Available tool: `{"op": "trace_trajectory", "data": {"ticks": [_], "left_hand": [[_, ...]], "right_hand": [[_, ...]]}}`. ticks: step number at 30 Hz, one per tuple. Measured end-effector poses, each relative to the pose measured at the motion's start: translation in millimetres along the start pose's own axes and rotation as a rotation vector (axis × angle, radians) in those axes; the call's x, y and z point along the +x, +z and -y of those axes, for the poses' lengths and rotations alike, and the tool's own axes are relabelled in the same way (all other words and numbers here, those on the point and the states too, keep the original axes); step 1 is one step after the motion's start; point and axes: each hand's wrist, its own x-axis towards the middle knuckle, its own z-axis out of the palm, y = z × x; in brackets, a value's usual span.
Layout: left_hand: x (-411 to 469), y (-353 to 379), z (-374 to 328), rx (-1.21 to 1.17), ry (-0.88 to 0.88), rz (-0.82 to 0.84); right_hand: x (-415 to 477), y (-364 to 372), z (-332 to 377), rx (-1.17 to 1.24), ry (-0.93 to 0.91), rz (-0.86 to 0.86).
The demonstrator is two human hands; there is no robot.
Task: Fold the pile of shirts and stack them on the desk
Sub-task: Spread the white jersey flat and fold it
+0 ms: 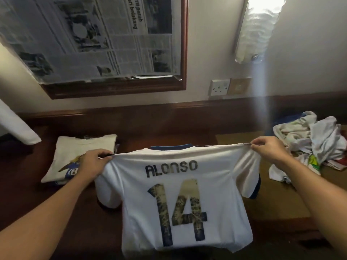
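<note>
Above the dark wooden desk (pixel 169 128), a white jersey (pixel 178 194) hangs spread, its back showing "ALONSO" and a worn, cracked 14, blue at the collar. The left hand (pixel 93 162) and right hand (pixel 268 149) each pinch a shoulder tightly between curled fingers.

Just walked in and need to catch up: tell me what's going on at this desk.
A person is folding shirts. The left hand and right hand each pinch a shoulder of a white jersey, stretched out over the desk with "ALONSO 14" facing the camera; it is not yet folded. A stack of folded shirts sits on the desk to the left, and a pile of unfolded ones waits on the right.
</note>
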Motion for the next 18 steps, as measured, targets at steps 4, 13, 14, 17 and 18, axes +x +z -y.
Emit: {"op": "trace_trajectory", "data": {"ticks": [4,13,14,17,18], "left_hand": [[36,23,1,0.032,-0.019,0.018],[121,81,-1,0.100,-0.147,0.148],[129,88,0,0.097,-0.162,0.147],[151,107,4,0.109,-0.192,0.152],[158,113,6,0.110,-0.201,0.152]], "right_hand": [[48,10,4,-0.074,0.028,0.044],[153,46,-12,-0.148,0.141,0.210],[162,51,-13,-0.160,0.148,0.214],[186,63,-14,-0.144,0.165,0.215],[194,66,-14,-0.148,0.168,0.219]]}}
